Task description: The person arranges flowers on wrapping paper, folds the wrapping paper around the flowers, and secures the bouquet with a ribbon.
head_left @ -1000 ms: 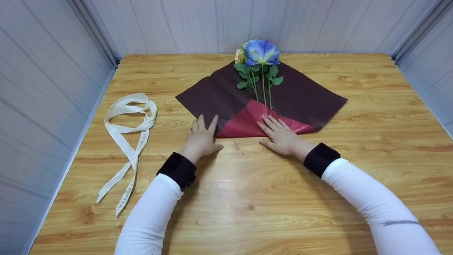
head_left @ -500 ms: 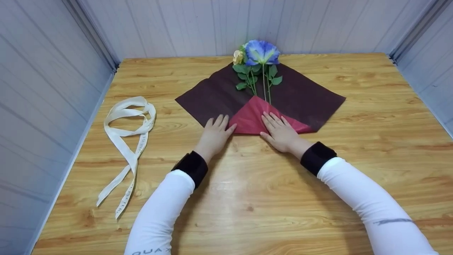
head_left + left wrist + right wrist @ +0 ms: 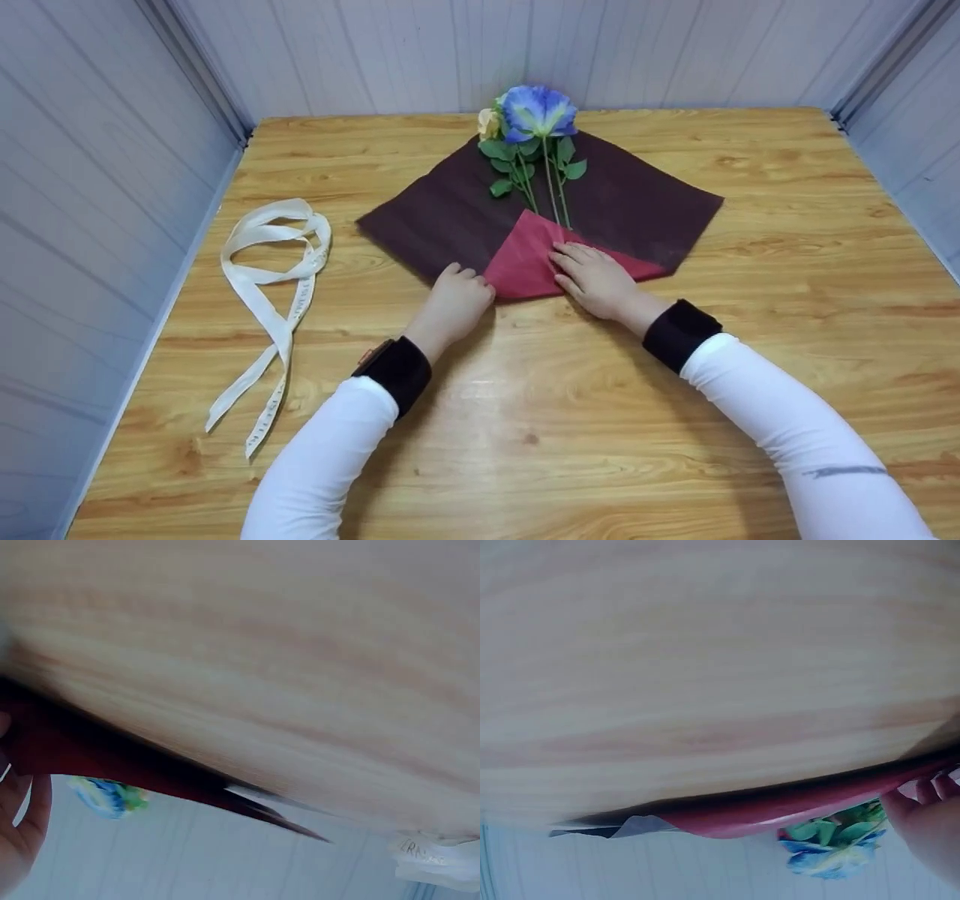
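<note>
A sheet of wrapping paper, dark maroon with a red folded-up corner, lies at mid-table in the head view. On it rest a blue flower and a small cream one, with green leaves. The red fold covers the lower stem ends. My left hand grips the paper's near left edge with curled fingers; in the left wrist view its fingers are at the raised paper edge. Pressing on the red fold is my right hand, its fingers lightly bent over the paper.
A loosely looped cream ribbon with printed lettering lies on the wooden table, left of the paper. Pale panel walls stand behind and at both sides. The blue flower's head is close to the back wall.
My left hand came in from the left with spread fingers, then curled them onto the paper's edge. Paper and flowers have shifted slightly left. The right hand stays on the fold.
</note>
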A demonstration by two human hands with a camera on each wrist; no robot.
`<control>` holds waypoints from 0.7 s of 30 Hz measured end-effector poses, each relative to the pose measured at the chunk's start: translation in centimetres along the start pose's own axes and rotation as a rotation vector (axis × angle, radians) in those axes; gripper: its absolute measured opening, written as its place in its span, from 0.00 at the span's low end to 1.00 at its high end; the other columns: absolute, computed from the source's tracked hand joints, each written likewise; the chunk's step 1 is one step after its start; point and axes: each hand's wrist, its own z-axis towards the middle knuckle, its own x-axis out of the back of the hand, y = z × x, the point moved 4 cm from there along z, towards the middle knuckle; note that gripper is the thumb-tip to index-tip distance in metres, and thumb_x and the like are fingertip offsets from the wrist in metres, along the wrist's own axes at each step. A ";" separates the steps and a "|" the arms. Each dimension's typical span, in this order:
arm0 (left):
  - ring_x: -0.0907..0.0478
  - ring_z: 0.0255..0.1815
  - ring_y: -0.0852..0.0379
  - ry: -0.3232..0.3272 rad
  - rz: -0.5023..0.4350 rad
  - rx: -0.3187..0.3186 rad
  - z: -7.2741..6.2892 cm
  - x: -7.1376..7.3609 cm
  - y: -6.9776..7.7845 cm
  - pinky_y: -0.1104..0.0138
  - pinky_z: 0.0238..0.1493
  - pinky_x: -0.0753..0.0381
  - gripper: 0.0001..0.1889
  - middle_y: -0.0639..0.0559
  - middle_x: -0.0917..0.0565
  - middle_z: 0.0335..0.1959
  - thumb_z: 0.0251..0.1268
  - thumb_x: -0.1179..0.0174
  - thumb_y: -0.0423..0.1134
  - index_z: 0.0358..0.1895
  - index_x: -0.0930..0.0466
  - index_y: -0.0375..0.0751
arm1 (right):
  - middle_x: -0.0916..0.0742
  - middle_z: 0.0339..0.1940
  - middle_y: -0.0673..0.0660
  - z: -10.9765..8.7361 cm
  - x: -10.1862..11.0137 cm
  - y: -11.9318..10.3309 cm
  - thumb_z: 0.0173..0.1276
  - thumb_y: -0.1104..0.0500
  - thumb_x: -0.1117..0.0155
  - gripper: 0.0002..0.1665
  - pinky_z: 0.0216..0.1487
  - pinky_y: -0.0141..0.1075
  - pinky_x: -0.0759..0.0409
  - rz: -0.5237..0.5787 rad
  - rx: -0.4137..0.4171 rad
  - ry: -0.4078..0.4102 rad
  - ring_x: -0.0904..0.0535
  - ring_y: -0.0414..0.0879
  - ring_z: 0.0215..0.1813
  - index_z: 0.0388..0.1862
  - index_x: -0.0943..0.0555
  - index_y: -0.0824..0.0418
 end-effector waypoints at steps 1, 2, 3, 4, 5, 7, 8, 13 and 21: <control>0.21 0.36 0.49 0.018 -0.016 0.017 -0.2 0.1 -0.1 0.57 0.45 0.27 0.06 0.49 0.15 0.32 0.58 0.43 0.30 0.33 0.16 0.40 | 0.32 0.71 0.63 0.0 0.1 -0.1 0.75 0.52 0.53 0.28 0.71 0.52 0.44 -0.006 0.012 0.020 0.41 0.58 0.73 0.69 0.34 0.64; 0.21 0.36 0.49 0.052 -0.028 0.045 -0.5 0.1 -0.4 0.57 0.43 0.26 0.05 0.48 0.15 0.32 0.56 0.43 0.30 0.33 0.17 0.39 | 0.30 0.70 0.64 0.0 0.1 -0.2 0.75 0.52 0.52 0.27 0.70 0.52 0.42 -0.013 0.022 0.036 0.39 0.58 0.72 0.68 0.32 0.64; 0.21 0.36 0.47 0.080 -0.041 0.092 -0.7 0.2 -0.8 0.56 0.42 0.25 0.05 0.47 0.15 0.32 0.54 0.42 0.29 0.33 0.19 0.38 | 0.30 0.69 0.64 0.0 0.1 -0.2 0.75 0.53 0.51 0.26 0.70 0.52 0.41 -0.018 0.029 0.049 0.38 0.59 0.71 0.67 0.31 0.64; 0.21 0.37 0.46 0.112 -0.048 0.155 -0.9 0.3 -1.4 0.55 0.41 0.25 0.07 0.45 0.16 0.33 0.52 0.40 0.29 0.35 0.20 0.37 | 0.29 0.69 0.64 0.0 0.0 -0.3 0.74 0.53 0.51 0.26 0.69 0.52 0.40 -0.022 0.038 0.061 0.37 0.59 0.71 0.66 0.30 0.64; 0.22 0.39 0.44 0.132 -0.059 0.238 -1.1 0.2 -2.3 0.55 0.41 0.24 0.10 0.42 0.17 0.35 0.50 0.39 0.30 0.38 0.22 0.35 | 0.29 0.68 0.65 0.0 -0.1 -0.3 0.74 0.53 0.50 0.25 0.69 0.53 0.40 -0.026 0.045 0.070 0.37 0.59 0.70 0.65 0.29 0.65; 0.24 0.44 0.40 0.135 -0.119 0.439 -1.5 0.0 -4.5 0.52 0.42 0.23 0.19 0.35 0.21 0.41 0.48 0.36 0.32 0.46 0.26 0.31 | 0.28 0.68 0.65 0.0 -0.1 -0.4 0.74 0.54 0.50 0.24 0.69 0.53 0.40 -0.029 0.055 0.083 0.37 0.60 0.70 0.64 0.28 0.65; 0.25 0.46 0.38 0.124 -0.185 0.544 -1.8 -0.5 -5.8 0.51 0.44 0.23 0.24 0.32 0.24 0.44 0.47 0.36 0.34 0.49 0.30 0.28 | 0.28 0.68 0.65 0.0 -0.1 -0.4 0.74 0.54 0.50 0.24 0.69 0.53 0.40 -0.031 0.059 0.088 0.36 0.60 0.70 0.64 0.28 0.65; 0.23 0.49 0.37 0.088 -0.837 0.977 -3.4 -6.3 -12.9 0.58 0.50 0.22 0.30 0.26 0.24 0.48 0.60 0.47 0.36 0.60 0.43 0.18 | 0.29 0.68 0.66 -0.1 0.0 -0.4 0.74 0.54 0.50 0.25 0.70 0.52 0.41 -0.038 0.066 0.079 0.37 0.61 0.70 0.65 0.29 0.65; 0.39 0.72 0.51 0.345 -2.268 1.357 -5.2 -6.9 -14.2 0.66 0.66 0.33 0.26 0.41 0.43 0.74 0.78 0.72 0.42 0.75 0.57 0.40 | 0.31 0.70 0.64 -0.1 0.1 -0.3 0.73 0.54 0.49 0.27 0.69 0.54 0.41 -0.005 0.048 0.063 0.39 0.60 0.71 0.67 0.31 0.64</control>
